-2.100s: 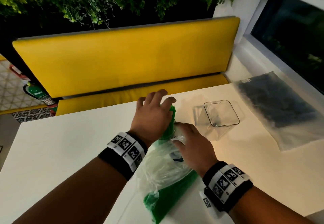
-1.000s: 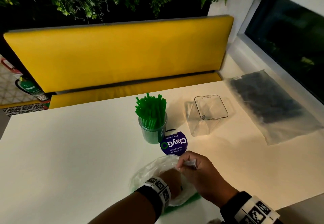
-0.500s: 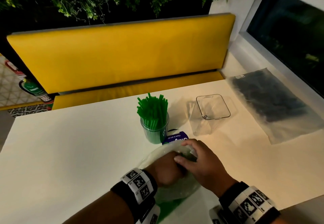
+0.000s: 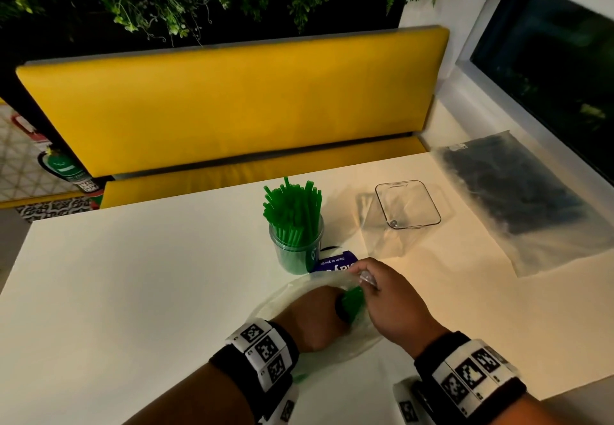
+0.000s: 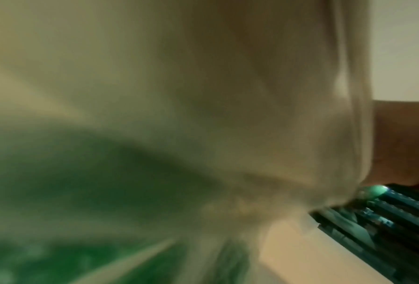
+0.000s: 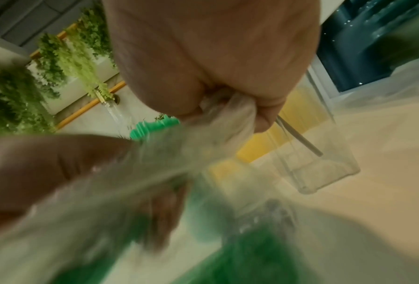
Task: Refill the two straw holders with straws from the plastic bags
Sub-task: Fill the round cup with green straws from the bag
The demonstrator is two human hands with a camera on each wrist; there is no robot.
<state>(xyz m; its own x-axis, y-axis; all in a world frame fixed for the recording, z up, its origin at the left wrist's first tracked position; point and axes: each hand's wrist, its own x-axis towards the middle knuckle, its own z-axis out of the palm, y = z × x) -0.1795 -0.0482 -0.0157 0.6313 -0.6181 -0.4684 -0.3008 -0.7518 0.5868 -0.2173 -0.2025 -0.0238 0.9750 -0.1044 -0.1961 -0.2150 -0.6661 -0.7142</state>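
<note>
A round clear holder (image 4: 296, 252) stands mid-table, packed with upright green straws (image 4: 294, 207). To its right stands an empty square clear holder (image 4: 408, 203). The clear bag of green straws (image 4: 282, 301) lies at the table's front. My left hand (image 4: 315, 316) is inside the bag and grips a bundle of green straws (image 4: 353, 300) at its mouth. My right hand (image 4: 392, 305) pinches the bag's rim (image 6: 230, 113) and holds it up. The left wrist view is a blur of plastic film and green.
A bag of black straws (image 4: 518, 192) lies at the table's right, by the window. A purple round sticker (image 4: 332, 263) lies between the round holder and my hands. A yellow bench (image 4: 232, 102) runs behind the white table (image 4: 133, 275).
Both hands left the round holder and came back to the bag. The left hand reached inside, and a green bundle now shows at the bag's mouth in its grip.
</note>
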